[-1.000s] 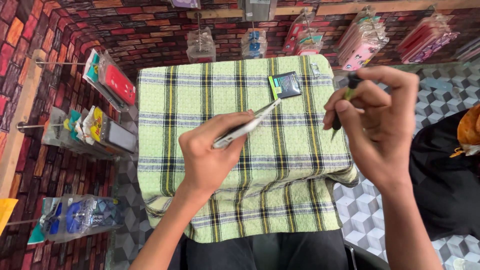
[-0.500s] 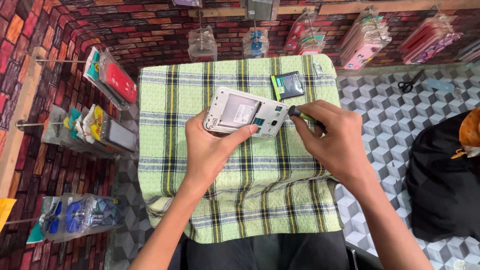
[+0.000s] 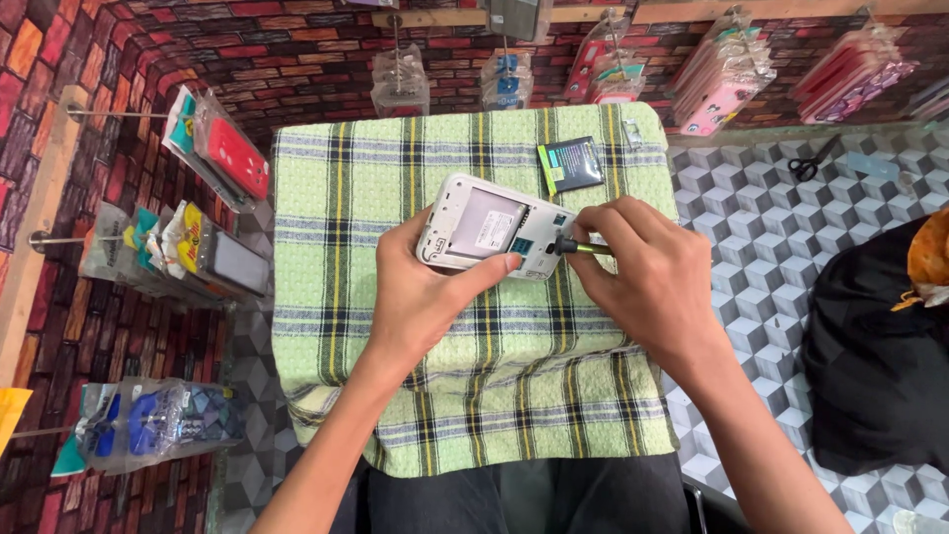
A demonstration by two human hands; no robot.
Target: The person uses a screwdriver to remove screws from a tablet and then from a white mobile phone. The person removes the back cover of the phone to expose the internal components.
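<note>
My left hand (image 3: 420, 297) grips a white phone (image 3: 491, 229) with its back cover off, its open back facing up above the green checked cloth (image 3: 326, 257). My right hand (image 3: 652, 277) pinches a small screwdriver (image 3: 583, 248) with a yellow-green shaft, and its tip touches the phone's right edge. A dark phone battery (image 3: 570, 164) lies flat on the cloth, farther back and apart from both hands.
Packaged phone cases (image 3: 222, 153) hang on hooks along the brick-pattern wall at left and along the back. Black scissors (image 3: 811, 163) lie on the cube-pattern surface at right. A black bag (image 3: 875, 366) sits at the right edge.
One second ago the phone was edge-on and my right hand was raised apart from it. The phone has since turned open-back up, and the screwdriver tip has come to its right edge.
</note>
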